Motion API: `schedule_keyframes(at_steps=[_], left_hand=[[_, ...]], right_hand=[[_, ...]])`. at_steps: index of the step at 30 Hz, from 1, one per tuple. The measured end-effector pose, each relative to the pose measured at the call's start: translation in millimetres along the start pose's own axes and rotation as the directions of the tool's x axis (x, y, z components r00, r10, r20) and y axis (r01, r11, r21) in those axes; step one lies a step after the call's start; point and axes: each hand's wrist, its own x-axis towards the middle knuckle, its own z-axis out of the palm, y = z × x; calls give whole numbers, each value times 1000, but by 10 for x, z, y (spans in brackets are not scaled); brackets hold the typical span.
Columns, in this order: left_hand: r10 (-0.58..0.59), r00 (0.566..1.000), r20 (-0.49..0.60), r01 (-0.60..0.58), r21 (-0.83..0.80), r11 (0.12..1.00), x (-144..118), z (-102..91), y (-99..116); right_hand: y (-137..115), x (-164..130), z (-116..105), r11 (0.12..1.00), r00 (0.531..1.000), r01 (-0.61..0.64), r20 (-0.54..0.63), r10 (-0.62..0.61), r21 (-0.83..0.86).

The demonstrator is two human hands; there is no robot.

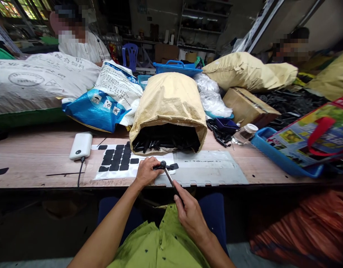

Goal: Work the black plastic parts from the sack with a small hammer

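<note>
Right hand (pixel 189 212) gripping slim black ball-tipped rod (pixel 167 173); left hand (pixel 146 172) pinching its tip.

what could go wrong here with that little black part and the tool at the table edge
1. The left hand pinches the small black part right under the tool held by the right hand; a slip could jab a finger.
2. The work sits at the table edge, so a dropped part may fall into the lap.
3. The open sack behind could spill parts onto the sticker sheet.
</note>
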Motion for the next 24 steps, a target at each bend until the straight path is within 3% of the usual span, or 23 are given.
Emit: schedule_keyframes(at_steps=[11,15,20,24], left_hand=[[-4,1000,-29,4,4,1000,-7,21,-1],[-1,1000,-23,1,1,1000,-8,17,-6],[6,1000,-11,-5,20,1000,-22,3,6],[29,1000,-13,-28,31,999,-31,9,-2]], right_hand=[[43,-84,-75,993,996,-91,-5,92,69],[92,-88,-160,991,988,-121,-92,126,60],[325,-105,-333,962,945,-256,-234,230,-90],[422,-97,-446,843,889,-444,-264,374,-302]])
